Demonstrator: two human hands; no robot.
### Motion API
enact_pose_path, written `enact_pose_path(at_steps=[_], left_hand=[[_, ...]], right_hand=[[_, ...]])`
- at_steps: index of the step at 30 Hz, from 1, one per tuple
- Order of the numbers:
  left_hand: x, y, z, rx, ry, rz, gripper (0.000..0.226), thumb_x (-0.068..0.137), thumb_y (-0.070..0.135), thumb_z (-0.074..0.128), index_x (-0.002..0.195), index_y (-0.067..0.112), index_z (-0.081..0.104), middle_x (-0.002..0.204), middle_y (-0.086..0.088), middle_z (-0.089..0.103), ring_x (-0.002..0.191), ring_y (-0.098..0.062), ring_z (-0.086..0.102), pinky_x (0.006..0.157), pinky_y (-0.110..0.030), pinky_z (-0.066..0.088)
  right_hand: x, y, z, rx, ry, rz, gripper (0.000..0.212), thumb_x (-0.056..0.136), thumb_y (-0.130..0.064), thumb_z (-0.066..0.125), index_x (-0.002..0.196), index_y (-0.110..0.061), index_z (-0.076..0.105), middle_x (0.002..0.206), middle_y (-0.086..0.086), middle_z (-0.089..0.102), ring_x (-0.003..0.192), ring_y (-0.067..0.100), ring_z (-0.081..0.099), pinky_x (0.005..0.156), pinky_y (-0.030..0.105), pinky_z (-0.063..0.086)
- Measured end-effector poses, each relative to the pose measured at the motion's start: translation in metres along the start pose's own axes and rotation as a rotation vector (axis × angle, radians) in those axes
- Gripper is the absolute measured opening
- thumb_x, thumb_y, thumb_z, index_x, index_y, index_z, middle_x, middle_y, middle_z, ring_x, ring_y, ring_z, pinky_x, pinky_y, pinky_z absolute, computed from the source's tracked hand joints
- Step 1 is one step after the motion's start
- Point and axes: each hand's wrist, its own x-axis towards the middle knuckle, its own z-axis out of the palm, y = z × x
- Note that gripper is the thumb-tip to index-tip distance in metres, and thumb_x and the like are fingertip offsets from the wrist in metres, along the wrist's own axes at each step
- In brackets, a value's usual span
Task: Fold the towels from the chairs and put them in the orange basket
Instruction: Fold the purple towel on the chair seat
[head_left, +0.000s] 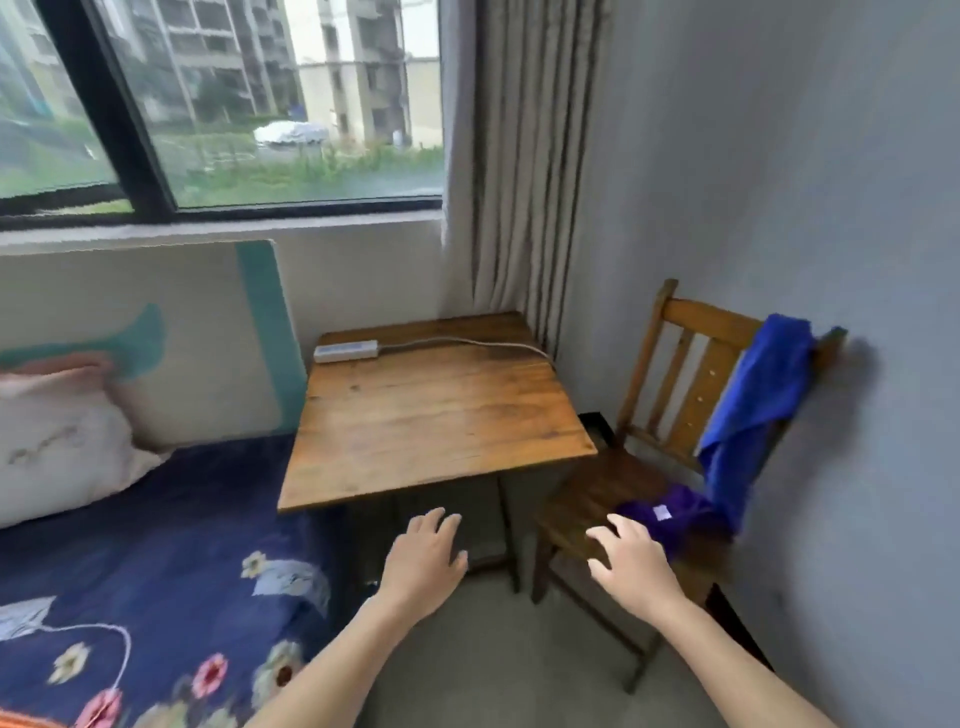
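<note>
A table (436, 415) is standing below the window (234, 104), a power strip (345, 352) lying at its far left corner. A bed (156, 519) is lying to its left, a pillow (57, 441) resting at the far end. A chair (597, 499) is standing just right of the table, against the wall (831, 182). One towel (753, 405) is hanging over the backrest; what seems a second towel (670, 514) is lying on the seat beneath. The left hand (423, 561) is hovering before the table, the right hand (631, 561) before the seat

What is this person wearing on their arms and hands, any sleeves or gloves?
Nothing visible. The left hand and right hand are bare, with no gloves, rings or watch, and no sleeve shows anywhere along the arms to the frame's edge.
</note>
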Motion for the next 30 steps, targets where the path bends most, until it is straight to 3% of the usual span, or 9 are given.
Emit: enact_pose_path(at_steps=[10,15,20,25,30], left_hand=[[0.068,0.157,0.062,-0.008,-0.16,0.423,0.05,0.096,0.038,0.041,0.142,0.023,0.032,0.15,0.003,0.031,0.137,-0.017,0.028,0.107,-0.027,0.035],[0.093,0.213,0.098,-0.032,-0.264,0.529,0.049,0.094,0.037,0.044,0.141,0.024,0.035,0.148,0.004,0.034,0.135,-0.016,0.032,0.104,-0.026,0.037],[0.155,0.248,0.122,-0.122,-0.294,0.538,0.046,0.095,0.036,0.046,0.138,0.024,0.038,0.145,0.005,0.038,0.132,-0.013,0.035,0.101,-0.02,0.038],[0.221,0.253,0.145,-0.21,-0.343,0.392,0.045,0.094,0.035,0.047,0.137,0.022,0.039,0.142,0.004,0.041,0.13,-0.014,0.038,0.1,-0.021,0.04],[0.262,0.232,0.165,-0.141,-0.426,0.297,0.045,0.096,0.036,0.044,0.138,0.023,0.038,0.144,0.003,0.039,0.131,-0.015,0.037,0.102,-0.023,0.039]], right_hand=[[-0.097,0.149,0.011,0.149,0.079,0.531,0.042,0.094,-0.03,0.045,0.135,-0.025,0.042,0.151,0.002,0.025,0.141,0.019,0.019,0.109,0.03,0.028],[-0.111,0.195,0.009,0.125,0.058,0.639,0.043,0.095,-0.029,0.043,0.137,-0.025,0.039,0.15,0.002,0.026,0.14,0.019,0.022,0.107,0.029,0.028],[-0.091,0.245,-0.007,0.086,0.004,0.726,0.043,0.096,-0.03,0.041,0.139,-0.025,0.037,0.148,0.003,0.029,0.139,0.02,0.023,0.107,0.03,0.029],[-0.038,0.287,-0.032,0.075,-0.091,0.726,0.044,0.097,-0.028,0.04,0.14,-0.023,0.035,0.148,0.004,0.028,0.14,0.02,0.021,0.109,0.031,0.029],[0.01,0.316,-0.04,0.088,-0.131,0.683,0.043,0.097,-0.026,0.04,0.139,-0.022,0.036,0.145,0.001,0.032,0.137,0.018,0.025,0.106,0.029,0.032]])
